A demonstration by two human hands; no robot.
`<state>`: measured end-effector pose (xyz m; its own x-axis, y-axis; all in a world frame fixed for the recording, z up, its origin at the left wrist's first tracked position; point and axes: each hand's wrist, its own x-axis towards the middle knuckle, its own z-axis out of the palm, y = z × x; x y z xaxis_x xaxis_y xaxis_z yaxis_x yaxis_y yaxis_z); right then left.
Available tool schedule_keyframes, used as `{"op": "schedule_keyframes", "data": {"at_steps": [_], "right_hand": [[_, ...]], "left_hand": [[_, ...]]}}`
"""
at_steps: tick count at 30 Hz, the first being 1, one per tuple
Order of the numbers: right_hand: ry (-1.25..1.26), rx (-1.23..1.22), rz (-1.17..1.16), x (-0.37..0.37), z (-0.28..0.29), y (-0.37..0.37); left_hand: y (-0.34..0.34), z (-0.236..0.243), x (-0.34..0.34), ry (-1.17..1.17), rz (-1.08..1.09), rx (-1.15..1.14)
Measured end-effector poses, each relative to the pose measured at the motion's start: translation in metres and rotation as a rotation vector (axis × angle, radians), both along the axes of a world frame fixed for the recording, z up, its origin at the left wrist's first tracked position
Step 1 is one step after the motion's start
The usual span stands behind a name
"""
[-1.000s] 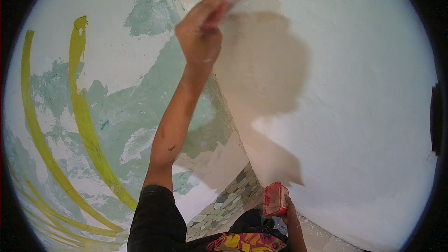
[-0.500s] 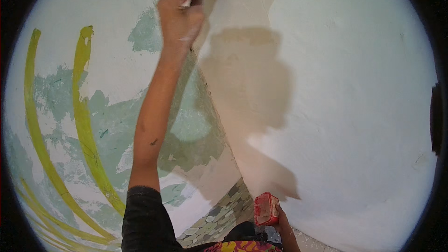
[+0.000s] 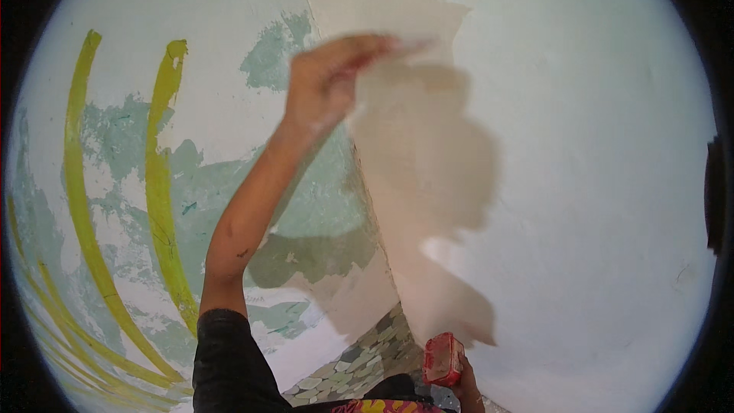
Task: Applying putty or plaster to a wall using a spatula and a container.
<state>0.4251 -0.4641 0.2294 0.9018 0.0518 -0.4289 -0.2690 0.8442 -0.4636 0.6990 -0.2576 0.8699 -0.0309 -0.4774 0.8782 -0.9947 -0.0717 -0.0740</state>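
So the left hand [image 3: 329,84] is way up against the wall [image 3: 596,183], right at the corner where the beige patch [image 3: 413,153] starts. The fingers are curled round something thin and pale, a blade [image 3: 409,47] maybe, too blurred to be sure. It sticks out past the fingertips to the right, long side roughly level, lying flat on the wall. Down at the bottom edge, well apart from that, the right hand [image 3: 465,382] is wrapped round a small red box [image 3: 443,359], held upright with its long side running up and down
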Motion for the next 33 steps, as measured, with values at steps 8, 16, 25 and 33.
{"op": "schedule_keyframes", "data": {"at_steps": [8,16,25,33], "right_hand": [[-0.049,-0.017,-0.034,-0.002,0.001,-0.001],[-0.066,0.055,-0.082,-0.018,-0.015,-0.014],[-0.116,-0.042,-0.118,-0.029,-0.007,-0.015],[-0.025,0.07,-0.164,-0.04,-0.001,0.001]], "left_hand": [[-0.029,0.103,0.021,-0.129,0.137,-0.376],[-0.028,0.038,0.009,-0.098,0.081,-0.129],[-0.029,-0.065,-0.011,-0.238,0.246,0.028],[-0.022,-0.02,-0.02,-0.105,0.094,-0.174]]}}
